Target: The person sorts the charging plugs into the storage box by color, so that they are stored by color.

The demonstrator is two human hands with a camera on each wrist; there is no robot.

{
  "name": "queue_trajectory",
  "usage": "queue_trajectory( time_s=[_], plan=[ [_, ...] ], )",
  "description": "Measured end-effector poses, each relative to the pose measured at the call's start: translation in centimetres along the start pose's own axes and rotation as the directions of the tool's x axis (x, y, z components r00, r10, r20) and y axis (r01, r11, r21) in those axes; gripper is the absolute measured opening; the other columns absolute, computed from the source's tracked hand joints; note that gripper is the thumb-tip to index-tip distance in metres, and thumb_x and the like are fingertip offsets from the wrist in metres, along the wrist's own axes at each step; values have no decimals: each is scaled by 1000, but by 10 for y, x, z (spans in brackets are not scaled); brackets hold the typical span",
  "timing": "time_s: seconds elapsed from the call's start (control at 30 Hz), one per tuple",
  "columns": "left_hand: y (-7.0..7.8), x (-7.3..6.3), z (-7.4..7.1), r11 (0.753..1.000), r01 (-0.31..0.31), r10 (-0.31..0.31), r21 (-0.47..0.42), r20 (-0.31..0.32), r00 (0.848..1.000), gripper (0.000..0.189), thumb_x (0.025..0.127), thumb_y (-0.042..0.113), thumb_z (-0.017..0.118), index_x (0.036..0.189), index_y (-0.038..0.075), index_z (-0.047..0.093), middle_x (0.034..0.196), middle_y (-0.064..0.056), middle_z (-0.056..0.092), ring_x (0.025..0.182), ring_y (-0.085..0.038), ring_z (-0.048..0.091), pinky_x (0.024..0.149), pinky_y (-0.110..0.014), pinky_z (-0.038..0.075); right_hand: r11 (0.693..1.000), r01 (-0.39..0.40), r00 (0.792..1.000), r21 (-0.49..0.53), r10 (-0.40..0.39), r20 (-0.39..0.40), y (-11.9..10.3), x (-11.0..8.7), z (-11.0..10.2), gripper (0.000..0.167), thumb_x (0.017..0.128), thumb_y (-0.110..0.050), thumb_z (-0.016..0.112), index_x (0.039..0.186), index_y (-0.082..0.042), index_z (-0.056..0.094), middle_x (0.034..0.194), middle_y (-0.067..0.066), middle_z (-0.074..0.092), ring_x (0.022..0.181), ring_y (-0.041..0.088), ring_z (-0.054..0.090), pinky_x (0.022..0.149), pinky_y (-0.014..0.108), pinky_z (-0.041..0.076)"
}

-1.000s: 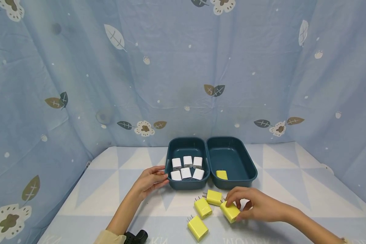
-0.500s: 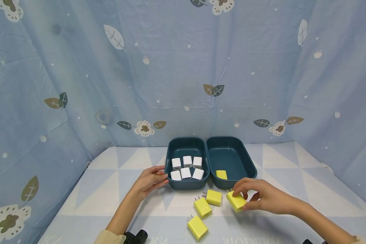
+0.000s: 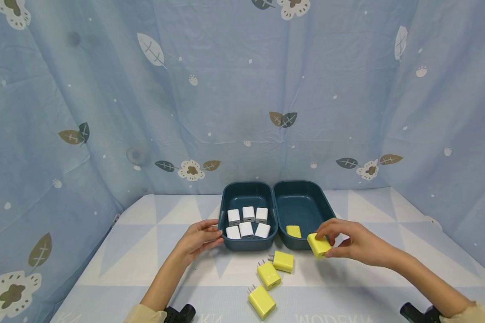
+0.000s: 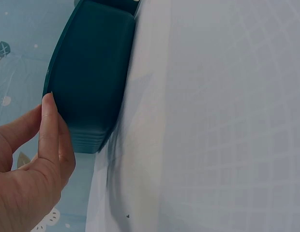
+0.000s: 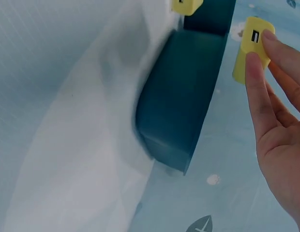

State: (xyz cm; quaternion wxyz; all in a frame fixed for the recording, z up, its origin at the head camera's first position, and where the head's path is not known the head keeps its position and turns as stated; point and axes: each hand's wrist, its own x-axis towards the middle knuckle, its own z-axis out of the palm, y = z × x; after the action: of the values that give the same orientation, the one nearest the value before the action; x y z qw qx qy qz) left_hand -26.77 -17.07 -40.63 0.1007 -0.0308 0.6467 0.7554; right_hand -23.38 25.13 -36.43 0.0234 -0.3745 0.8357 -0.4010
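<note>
My right hand (image 3: 353,242) pinches a yellow charger plug (image 3: 318,245) between thumb and fingers, held up at the front wall of the right bin. In the right wrist view the charger (image 5: 254,43) shows its USB port. The teal right bin (image 3: 327,211) holds one yellow charger (image 3: 293,231) near its front left. My left hand (image 3: 200,237) grips the rim of the left teal bin (image 3: 248,245) at its left side, as the left wrist view also shows of that bin (image 4: 92,72). Inside it lie several white chargers (image 3: 246,229).
Three yellow chargers lie before the bins: one nearest them (image 3: 283,261), a middle one (image 3: 268,274) and a front one (image 3: 262,302), prongs mostly pointing back. The bins stand side by side on a patterned tablecloth (image 3: 145,251), with a blue curtain (image 3: 226,89) behind.
My right hand has lifted its yellow charger off the table area and carried it back and to the right, up to the right bin's front edge. The left hand has stayed put.
</note>
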Motion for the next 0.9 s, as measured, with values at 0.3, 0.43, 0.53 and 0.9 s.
queue_trajectory(
  time_s=[0.3,0.43,0.53,0.9],
  plan=[
    [1,0,1,1000,8,-8,1,-6,1000,51,90,-14,60,138,-12,44,97,-10,54,82,-17,67,84,-36,60,994,-9,996,-108,-1,-89,16,10,-7,33,84,-22,80,114,-17,67,113,3,62,83,15,54,63,27,60],
    [0,0,0,1000,8,-8,-2,-6,1000,51,90,-14,60,138,-12,44,97,-10,54,83,-17,67,86,-37,59,990,-21,993,-136,4,-120,21,16,-9,33,83,-17,81,112,-14,68,107,2,61,81,14,54,62,25,59],
    [0,0,0,1000,8,-9,-4,-5,1000,51,90,-14,60,138,-12,44,97,-10,54,82,-17,67,84,-36,60,985,-39,989,-171,14,-144,24,20,-10,33,82,-16,82,112,-13,69,102,0,61,79,13,54,59,24,54],
    [1,-1,0,1000,8,-8,-4,9,1000,52,90,-14,60,139,-13,43,98,-11,53,83,-17,67,82,-33,61,969,-133,985,-208,106,-136,39,32,-8,32,83,-20,82,111,-14,69,102,-2,61,81,13,53,65,28,52]
  ],
)
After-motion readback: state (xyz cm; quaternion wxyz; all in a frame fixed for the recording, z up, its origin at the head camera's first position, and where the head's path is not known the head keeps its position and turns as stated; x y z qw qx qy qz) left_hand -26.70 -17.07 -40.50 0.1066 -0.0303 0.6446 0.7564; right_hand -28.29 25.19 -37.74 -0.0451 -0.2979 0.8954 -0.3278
